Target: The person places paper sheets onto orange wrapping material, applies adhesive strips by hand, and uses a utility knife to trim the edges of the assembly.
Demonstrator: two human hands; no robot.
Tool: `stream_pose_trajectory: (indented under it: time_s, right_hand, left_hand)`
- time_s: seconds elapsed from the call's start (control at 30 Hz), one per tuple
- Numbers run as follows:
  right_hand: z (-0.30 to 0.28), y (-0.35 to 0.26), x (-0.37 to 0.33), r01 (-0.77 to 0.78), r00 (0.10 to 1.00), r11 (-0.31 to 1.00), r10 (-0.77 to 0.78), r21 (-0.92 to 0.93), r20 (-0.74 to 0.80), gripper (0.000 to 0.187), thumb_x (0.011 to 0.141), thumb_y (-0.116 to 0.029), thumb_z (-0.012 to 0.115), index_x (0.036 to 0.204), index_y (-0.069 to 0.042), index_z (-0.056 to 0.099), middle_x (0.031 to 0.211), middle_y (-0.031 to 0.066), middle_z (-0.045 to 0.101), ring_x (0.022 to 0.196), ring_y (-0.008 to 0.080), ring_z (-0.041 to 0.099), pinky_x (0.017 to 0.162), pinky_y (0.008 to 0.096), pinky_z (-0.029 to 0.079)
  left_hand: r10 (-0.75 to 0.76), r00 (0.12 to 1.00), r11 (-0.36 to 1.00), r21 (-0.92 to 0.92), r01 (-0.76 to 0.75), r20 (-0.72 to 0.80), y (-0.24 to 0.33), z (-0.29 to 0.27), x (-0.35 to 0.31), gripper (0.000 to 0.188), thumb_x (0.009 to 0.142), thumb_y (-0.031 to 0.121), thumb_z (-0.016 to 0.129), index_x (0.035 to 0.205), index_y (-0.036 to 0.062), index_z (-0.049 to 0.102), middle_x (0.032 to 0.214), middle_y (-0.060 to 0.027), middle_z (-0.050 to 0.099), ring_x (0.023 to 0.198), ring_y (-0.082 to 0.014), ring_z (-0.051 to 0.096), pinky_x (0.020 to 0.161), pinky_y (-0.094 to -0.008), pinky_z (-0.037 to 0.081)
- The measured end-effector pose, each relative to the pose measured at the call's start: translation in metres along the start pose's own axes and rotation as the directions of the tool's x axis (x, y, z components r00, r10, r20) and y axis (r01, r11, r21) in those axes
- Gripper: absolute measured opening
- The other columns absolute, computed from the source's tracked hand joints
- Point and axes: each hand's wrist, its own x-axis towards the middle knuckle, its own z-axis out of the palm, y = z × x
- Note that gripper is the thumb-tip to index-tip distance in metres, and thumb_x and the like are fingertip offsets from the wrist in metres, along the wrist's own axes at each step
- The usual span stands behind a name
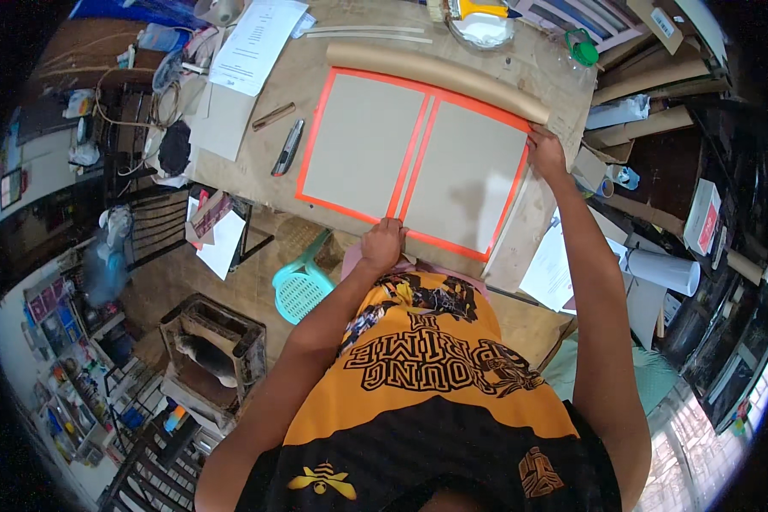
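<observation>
On the table lies an orange sheet (308, 171) bearing two grey boards (363, 136), side by side with a narrow grey strip (416, 154) between them. Orange shows as a border around the boards and as lines beside the strip. My left hand (382, 245) is closed on the sheet's near edge, at the foot of the strip, fingers curled. At the far right corner, my right hand (546, 154) pinches the sheet's edge, its fingertips partly hidden. A roll of brown paper (439, 78) lies along the sheet's far edge.
A utility knife (288, 148) and a thin brown stick (273, 116) lie left of the sheet. Printed papers (256, 43) rest at the far left. A round tub (484, 30) and a green-capped clear container (581, 51) stand at the back. A turquoise stool (301, 294) is below the table edge.
</observation>
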Motion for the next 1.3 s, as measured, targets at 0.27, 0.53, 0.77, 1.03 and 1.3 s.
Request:
stream_pose_trajectory:
  time_s: [0.27,0.53,0.77,1.03,1.3]
  right_hand:
    - [-0.003,-0.003,0.002,-0.031,1.0,0.999,0.03,0.016,0.008,0.022,0.078,-0.007,0.061,0.098,0.001,0.067,0.117,0.0165,0.06,0.107,0.0311,0.058,0.095,0.0363,0.046]
    - [-0.005,-0.011,0.003,0.041,0.993,0.998,-0.035,0.05,-0.116,0.02,0.079,-0.008,0.06,0.097,-0.003,0.067,0.108,0.0164,0.063,0.095,0.0308,0.062,0.085,0.0375,0.05]
    - [-0.029,-0.021,0.007,-0.219,0.963,0.926,0.256,0.306,-0.084,0.02,0.08,-0.007,0.059,0.098,-0.003,0.066,0.1,0.0173,0.065,0.088,0.0344,0.063,0.078,0.0398,0.05]
    - [-0.039,0.037,-0.013,-0.168,0.949,0.883,0.265,0.438,-0.171,0.033,0.079,0.004,0.049,0.107,-0.003,0.065,0.104,0.0189,0.065,0.095,0.0312,0.064,0.087,0.0332,0.048]
    - [-0.074,0.066,-0.042,-0.147,0.955,0.949,0.21,0.279,-0.211,0.054,0.07,0.012,0.044,0.117,-0.008,0.062,0.106,0.0147,0.06,0.104,0.0312,0.054,0.089,0.0352,0.044]
  left_hand:
    - [-0.025,1.0,1.0,0.0,0.025,0.002,0.005,-0.007,0.001,0.026,0.088,0.033,0.057,0.092,0.0077,0.055,0.086,-0.0119,0.061,0.072,-0.032,0.064,0.059,-0.046,0.051]
    - [-0.188,0.982,0.98,-0.062,0.188,0.004,-0.006,-0.065,0.006,0.026,0.085,0.032,0.061,0.084,0.0061,0.062,0.082,-0.0148,0.064,0.075,-0.0314,0.064,0.061,-0.0426,0.05]
    - [-0.252,0.897,0.948,0.094,0.304,-0.362,-0.123,-0.14,0.047,0.029,0.077,0.013,0.064,0.103,0.0041,0.057,0.103,-0.0193,0.057,0.096,-0.038,0.054,0.078,-0.0467,0.045]
    - [-0.091,0.996,0.989,0.114,0.093,-0.022,-0.16,-0.166,0.115,0.045,0.069,0.01,0.073,0.108,0.0003,0.051,0.104,-0.0206,0.055,0.1,-0.0395,0.053,0.084,-0.0457,0.044]
    - [-0.067,0.998,0.998,-0.008,0.067,0.018,-0.15,-0.168,0.104,0.039,0.073,0.006,0.068,0.107,0.0,0.048,0.084,-0.0128,0.055,0.066,-0.0283,0.052,0.061,-0.0382,0.045]
